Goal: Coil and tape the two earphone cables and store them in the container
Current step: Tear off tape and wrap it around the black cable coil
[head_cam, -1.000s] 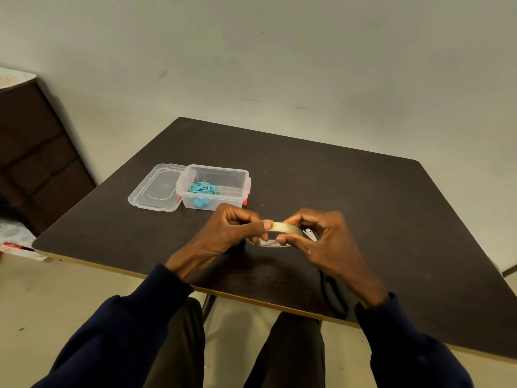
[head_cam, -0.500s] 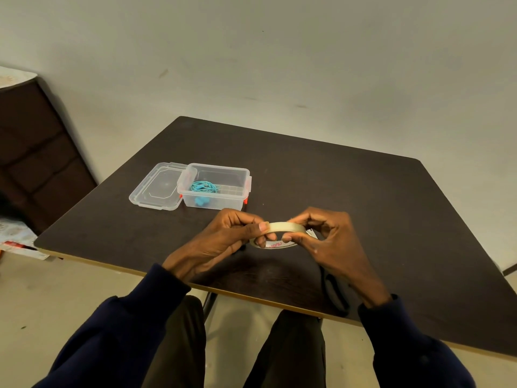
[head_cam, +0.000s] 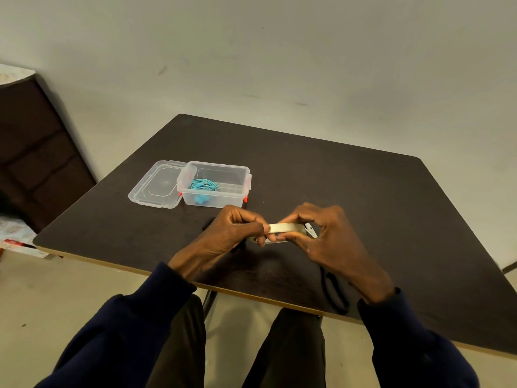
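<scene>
Both forearms, in dark navy sleeves [head_cam: 145, 317], are extending forward, the wrists angling inward so that the hands are meeting in front of the body. The left hand [head_cam: 228, 232] is pinching the tape roll [head_cam: 286, 228] between thumb and fingertips. The right hand [head_cam: 331, 242] is curling round its other side, thumb seemingly pressing the rim.

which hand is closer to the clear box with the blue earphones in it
Left. The left hand sits just in front of the box, near its front right corner; the right hand is farther to the right. Both hold the tape roll.
</scene>
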The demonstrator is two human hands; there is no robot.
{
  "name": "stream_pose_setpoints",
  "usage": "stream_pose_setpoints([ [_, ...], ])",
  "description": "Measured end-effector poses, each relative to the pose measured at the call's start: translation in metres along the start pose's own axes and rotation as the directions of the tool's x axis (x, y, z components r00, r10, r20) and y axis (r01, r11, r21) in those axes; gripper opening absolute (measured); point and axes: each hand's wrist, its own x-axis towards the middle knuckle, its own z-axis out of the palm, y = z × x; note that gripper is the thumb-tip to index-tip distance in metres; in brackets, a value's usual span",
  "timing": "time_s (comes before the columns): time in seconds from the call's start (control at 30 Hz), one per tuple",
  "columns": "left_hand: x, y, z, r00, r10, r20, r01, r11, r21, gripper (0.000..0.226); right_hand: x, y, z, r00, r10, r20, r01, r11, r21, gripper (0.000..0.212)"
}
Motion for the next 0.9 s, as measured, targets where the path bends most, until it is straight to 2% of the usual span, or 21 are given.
stream_pose_setpoints([
  [0.2,0.001,-0.002,0.003,1.0,-0.013,0.009,0.013,0.999,0.043,0.024,0.002,-0.001,0.002,0.997,-0.022,0.075,0.029,0.995,-0.091,0.016],
  [0.3,-0.001,-0.001,0.003,1.0,-0.017,0.02,0.017,1.0,-0.003,0.02,0.002,-0.002,0.002,0.997,-0.033,0.071,0.04,0.994,-0.099,0.017],
  [0.4,-0.007,0.002,0.002,0.998,-0.051,0.037,0.057,0.979,-0.197,0.019,-0.001,-0.002,0.002,0.997,0.072,0.041,-0.077,0.988,0.13,0.026],
  [0.47,-0.01,0.004,0.0,0.997,-0.045,0.066,0.062,0.959,-0.278,0.02,-0.009,0.003,0.002,0.979,0.202,0.036,-0.201,0.905,0.375,0.029],
  [0.53,-0.01,0.004,-0.004,0.996,-0.029,0.084,0.051,0.961,-0.272,0.022,-0.017,0.007,0.007,0.95,0.313,0.0,-0.255,0.775,0.578,0.026],
  [0.6,-0.01,0.003,-0.005,0.996,-0.025,0.087,0.042,0.978,-0.202,0.023,-0.022,0.01,0.011,0.923,0.381,-0.047,-0.258,0.705,0.661,0.02],
  [0.7,-0.006,0.002,-0.005,0.997,-0.005,0.072,0.014,0.991,-0.134,0.016,-0.021,0.011,0.013,0.917,0.387,-0.094,-0.249,0.743,0.621,0.021],
  [0.77,-0.002,0.004,-0.002,0.997,0.009,0.071,-0.003,0.997,-0.079,0.01,-0.019,0.012,0.01,0.94,0.33,-0.086,-0.239,0.818,0.523,0.021],
  [0.8,-0.001,0.004,0.0,0.997,0.023,0.078,-0.021,0.999,-0.027,0.012,-0.018,0.012,0.009,0.954,0.293,-0.071,-0.228,0.857,0.462,0.02],
  [0.9,0.004,0.002,0.002,0.996,0.041,0.077,-0.047,0.997,0.067,0.039,-0.014,0.009,0.007,0.97,0.239,-0.042,-0.205,0.9,0.386,0.019],
])
